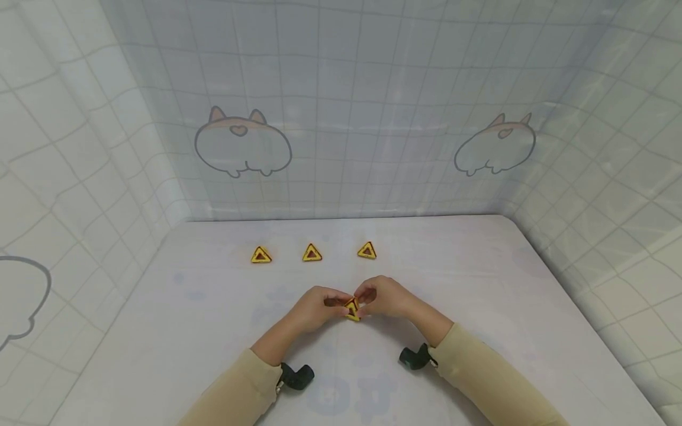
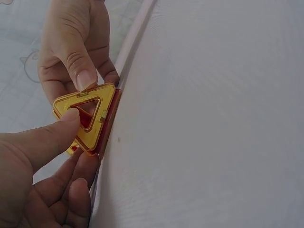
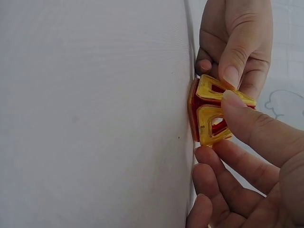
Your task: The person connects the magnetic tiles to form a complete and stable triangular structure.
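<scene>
Both hands meet over the middle of the white table, holding one small pyramid of yellow and red triangular magnetic tiles (image 1: 352, 309). In the left wrist view, the left hand (image 2: 42, 175) has its thumb on a yellow face of the pyramid (image 2: 102, 135), with fingers curled beneath. The right hand (image 2: 76, 47) puts its thumb on the top edge there. From the right wrist view, two yellow faces of the pyramid (image 3: 205, 114) slope up from a red side at the table. The right hand (image 3: 256, 175) pinches it from one side, the left hand (image 3: 240, 42) from the other.
Farther back on the table (image 1: 453, 254) lie three yellow triangular pieces with red edges, a left one (image 1: 261, 259), a middle one (image 1: 312, 257) and a right one (image 1: 367, 254), spaced in a row. Grid-patterned curtains (image 1: 346, 148) stand behind and at both sides.
</scene>
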